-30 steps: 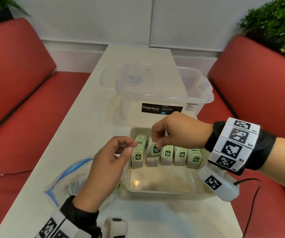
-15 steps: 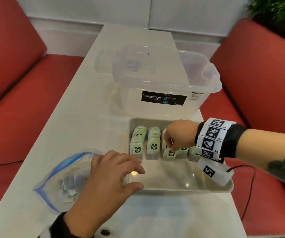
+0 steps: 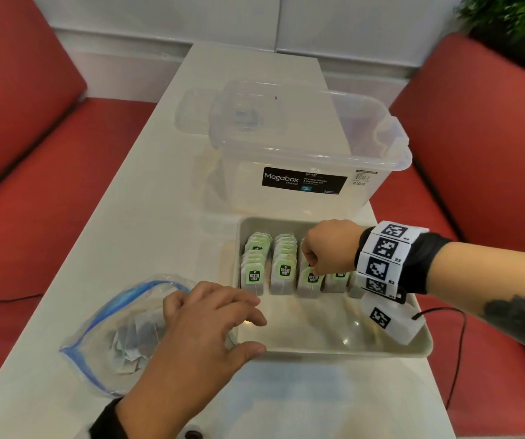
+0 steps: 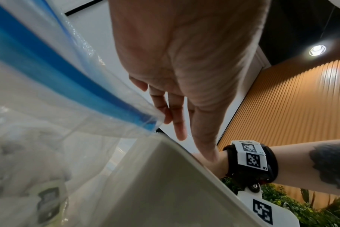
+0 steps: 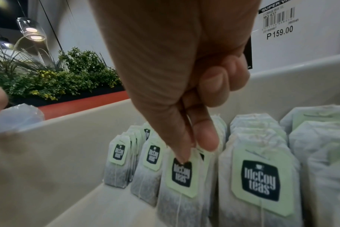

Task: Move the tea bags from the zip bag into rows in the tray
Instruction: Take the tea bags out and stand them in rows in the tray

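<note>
Head view, centre of frame: grey tray [image 3: 334, 351] on a white table [image 3: 134, 223], holding 5 rows of McCoy tea bags [image 3: 283, 264] standing upright along its far half; near half bare.

Right hand [image 3: 330, 245] reaches in from the right, over the 3rd row from the left. Right wrist view: thumb and fingertips [image 5: 206, 136] pinch the top edge of the front tea bag [image 5: 181, 173] of that row, which stands upright, green tag facing the camera.

Left hand [image 3: 204, 331] lies lower centre, fingers spread and relaxed, thumb against the tray's near left corner, palm over the mouth of the zip bag [image 3: 109, 331]. Holds nothing. Left wrist view: fingers straight above the tray rim.

Zip bag lies flat at lower left of the frame, just beside the tray, blue seal open, more tea bags inside, blurred.

Clear Megabox storage box [image 3: 302, 153] stands just behind the tray. Red bench seats [image 3: 476, 153] on both sides of the table.
</note>
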`<move>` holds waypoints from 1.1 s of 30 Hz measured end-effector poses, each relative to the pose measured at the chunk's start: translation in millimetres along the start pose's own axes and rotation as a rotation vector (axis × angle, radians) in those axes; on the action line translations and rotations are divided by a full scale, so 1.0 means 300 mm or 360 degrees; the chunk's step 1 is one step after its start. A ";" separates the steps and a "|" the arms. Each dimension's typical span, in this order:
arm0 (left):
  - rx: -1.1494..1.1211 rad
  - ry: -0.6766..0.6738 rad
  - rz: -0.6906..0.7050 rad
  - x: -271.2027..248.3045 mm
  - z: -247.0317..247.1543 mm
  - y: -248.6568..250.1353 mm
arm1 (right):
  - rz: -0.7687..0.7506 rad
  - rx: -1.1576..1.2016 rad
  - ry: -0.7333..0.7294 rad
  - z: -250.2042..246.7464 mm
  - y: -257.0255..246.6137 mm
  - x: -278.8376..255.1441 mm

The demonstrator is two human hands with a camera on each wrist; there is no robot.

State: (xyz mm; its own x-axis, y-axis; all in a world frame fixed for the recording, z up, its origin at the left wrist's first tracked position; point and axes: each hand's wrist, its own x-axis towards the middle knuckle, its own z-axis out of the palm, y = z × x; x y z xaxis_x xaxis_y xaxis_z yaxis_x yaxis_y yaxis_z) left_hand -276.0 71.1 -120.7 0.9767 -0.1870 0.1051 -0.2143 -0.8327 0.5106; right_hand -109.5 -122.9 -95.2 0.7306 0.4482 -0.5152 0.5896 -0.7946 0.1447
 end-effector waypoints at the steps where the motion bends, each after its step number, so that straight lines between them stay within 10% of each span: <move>1: -0.0022 0.0004 -0.0018 -0.001 -0.003 0.000 | 0.0009 0.0007 0.0006 0.000 0.001 -0.001; 14: 0.0023 0.0840 -0.0484 -0.099 -0.160 -0.104 | -0.0036 0.0281 0.0528 -0.108 -0.058 -0.110; 20: 0.0146 0.0504 -0.0861 -0.202 -0.122 -0.232 | -0.0304 0.0652 0.0709 -0.170 -0.320 -0.223; 25: 0.0126 0.0467 -0.0763 -0.232 -0.087 -0.228 | -0.0563 0.0929 0.0675 -0.110 -0.573 -0.218; 33: 0.0079 0.0523 -0.0661 -0.248 -0.078 -0.214 | -0.0582 0.0364 0.0387 -0.018 -0.789 -0.071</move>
State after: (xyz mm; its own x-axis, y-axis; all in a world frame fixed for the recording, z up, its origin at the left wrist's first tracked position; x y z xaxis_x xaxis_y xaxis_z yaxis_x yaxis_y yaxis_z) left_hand -334.8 150.8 -141.4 0.9287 0.3304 0.1683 0.1989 -0.8269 0.5261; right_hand -262.5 57.9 -113.8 0.5650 0.7755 -0.2816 0.7517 -0.6246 -0.2118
